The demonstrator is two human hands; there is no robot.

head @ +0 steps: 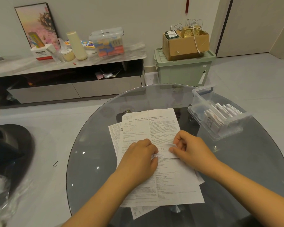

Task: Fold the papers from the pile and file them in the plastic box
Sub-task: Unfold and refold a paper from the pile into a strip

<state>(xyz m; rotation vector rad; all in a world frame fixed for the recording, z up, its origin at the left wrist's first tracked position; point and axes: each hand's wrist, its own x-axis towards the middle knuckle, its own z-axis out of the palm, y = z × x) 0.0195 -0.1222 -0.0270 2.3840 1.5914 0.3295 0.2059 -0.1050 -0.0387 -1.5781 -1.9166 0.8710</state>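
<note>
On the round glass tabletop [92,145] lies the pile [162,174] of printed papers, long axis running from the near rim toward the far side, tilted slightly left; bare glass lies open to its left and right. Across the pile's middle, the left hand [140,155] rests knuckles up, fingers curled, its grip pinching a small folded paper [166,149]. Just beside it, the right hand [189,149] pinches the same paper's right end between thumb and curled fingers. Both forearms reach in from the near edge. Farther right, near the rim, the plastic box [202,99] holds folded papers [220,115] standing on edge.
</note>
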